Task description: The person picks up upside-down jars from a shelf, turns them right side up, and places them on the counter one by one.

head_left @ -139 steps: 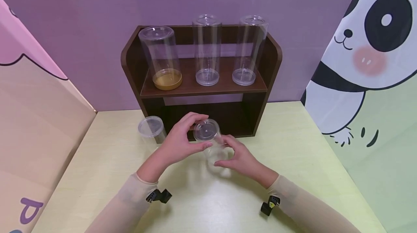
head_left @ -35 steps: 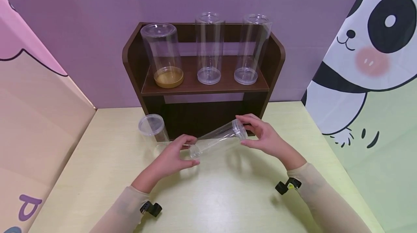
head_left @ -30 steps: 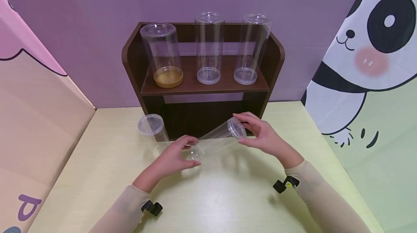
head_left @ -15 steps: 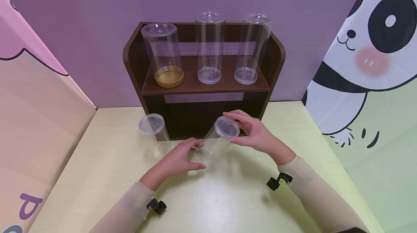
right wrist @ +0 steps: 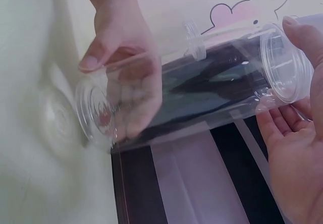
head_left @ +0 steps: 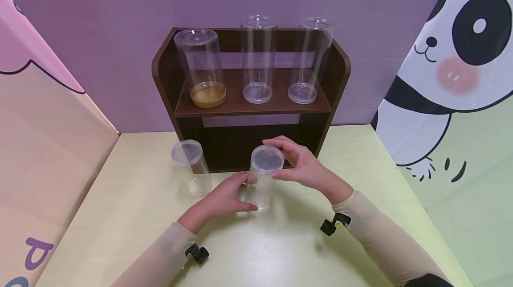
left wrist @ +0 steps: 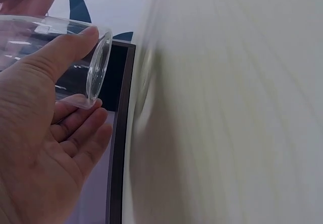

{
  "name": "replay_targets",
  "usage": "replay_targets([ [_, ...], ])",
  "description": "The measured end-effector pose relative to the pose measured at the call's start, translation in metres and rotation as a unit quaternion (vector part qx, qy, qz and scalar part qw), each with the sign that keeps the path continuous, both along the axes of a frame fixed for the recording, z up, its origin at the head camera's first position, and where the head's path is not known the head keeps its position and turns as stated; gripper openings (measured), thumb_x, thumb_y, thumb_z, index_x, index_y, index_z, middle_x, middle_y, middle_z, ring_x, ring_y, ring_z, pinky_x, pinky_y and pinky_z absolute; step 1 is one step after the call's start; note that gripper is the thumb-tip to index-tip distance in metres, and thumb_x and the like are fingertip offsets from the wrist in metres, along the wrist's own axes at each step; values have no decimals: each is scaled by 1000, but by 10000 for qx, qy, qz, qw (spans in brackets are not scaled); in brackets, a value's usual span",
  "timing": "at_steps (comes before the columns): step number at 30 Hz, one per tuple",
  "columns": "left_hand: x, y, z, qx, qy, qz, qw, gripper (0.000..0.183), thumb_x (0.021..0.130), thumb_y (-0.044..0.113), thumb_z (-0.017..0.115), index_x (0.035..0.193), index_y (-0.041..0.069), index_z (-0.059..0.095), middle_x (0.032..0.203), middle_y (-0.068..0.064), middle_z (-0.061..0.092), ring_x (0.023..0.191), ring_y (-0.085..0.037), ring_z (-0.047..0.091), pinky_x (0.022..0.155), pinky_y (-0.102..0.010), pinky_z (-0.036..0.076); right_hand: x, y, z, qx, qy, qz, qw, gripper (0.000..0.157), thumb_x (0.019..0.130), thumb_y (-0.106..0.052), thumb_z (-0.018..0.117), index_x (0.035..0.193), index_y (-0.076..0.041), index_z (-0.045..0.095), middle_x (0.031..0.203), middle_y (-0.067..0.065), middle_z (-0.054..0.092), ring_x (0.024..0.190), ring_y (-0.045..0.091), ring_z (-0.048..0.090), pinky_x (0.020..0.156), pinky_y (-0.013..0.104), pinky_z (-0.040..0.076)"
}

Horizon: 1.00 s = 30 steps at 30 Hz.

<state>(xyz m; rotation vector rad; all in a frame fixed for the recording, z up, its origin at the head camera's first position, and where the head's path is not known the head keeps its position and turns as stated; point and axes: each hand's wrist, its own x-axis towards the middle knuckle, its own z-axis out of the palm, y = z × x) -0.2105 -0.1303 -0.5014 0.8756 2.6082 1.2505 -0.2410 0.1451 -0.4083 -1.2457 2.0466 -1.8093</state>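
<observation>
A clear plastic jar point(head_left: 262, 189) with a translucent lid point(head_left: 267, 158) is held nearly upright, lid up, in front of the shelf. My right hand point(head_left: 304, 169) grips it at the lid end, thumb and fingers on either side. Lower down, my left hand point(head_left: 224, 197) holds the jar near its base, the thumb on the near side. In the right wrist view the jar's ringed base point(right wrist: 96, 110) hangs close over the tabletop, which mirrors it faintly. A similar lidded jar point(head_left: 188, 162) stands upright to the left.
Behind the hands stands a dark brown two-tier shelf point(head_left: 252, 108). On its upper tier are a wide clear jar point(head_left: 200, 62) with a gold lid at the bottom and two tall clear jars point(head_left: 258, 55), point(head_left: 312, 55). The pale table point(head_left: 264, 251) extends in front.
The jar, seen base up at first, was turned over lid first, lay tilted between both hands, and now stands nearly upright. My right hand has moved left with the lid end.
</observation>
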Motion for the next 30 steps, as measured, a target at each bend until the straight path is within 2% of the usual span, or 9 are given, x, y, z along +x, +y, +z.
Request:
replay_targets([
  [7,-2,7,-1,97,-204,-31,9997,75,80,24,103,143,10,65,138,-3,68,127,-23,64,115,-49,54,2,-7,-3,7,-94,-22,10000,73,87,12,87,154,4,57,148,17,58,131,29,64,111,33,55],
  [13,-2,10,-1,171,-303,-9,9994,83,80,23,103,151,12,61,144,-4,67,132,-26,63,117,-52,52,4,-9,-3,-42,-114,-40,9999,74,86,13,87,153,4,58,148,18,58,131,28,64,112,33,54],
  [20,-2,10,-1,189,-254,-16,9995,78,81,17,101,149,10,61,144,-5,66,133,-25,63,117,-51,53,4,-9,-5,-105,-57,-100,9999,74,85,13,88,152,4,59,147,16,58,130,29,64,113,34,54],
  [24,-1,6,-1,175,-256,25,9995,65,84,17,99,138,9,64,137,-6,66,129,-26,63,116,-50,54,3,-11,-7,-89,-4,-210,9997,74,86,12,89,153,4,58,146,15,59,130,30,64,112,33,55],
  [27,2,0,-2,111,-265,153,9995,62,85,19,98,136,8,64,135,-6,66,129,-28,64,116,-51,54,2,-13,-9,-45,3,-322,9995,73,86,11,89,152,5,58,145,14,59,130,29,64,111,31,55],
  [30,7,-10,-3,60,-317,367,9988,69,86,21,97,143,6,62,138,-7,66,130,-31,66,115,-52,55,2,-15,-10,0,-20,-404,9992,72,88,9,88,152,6,57,144,13,60,129,29,64,112,31,55],
])
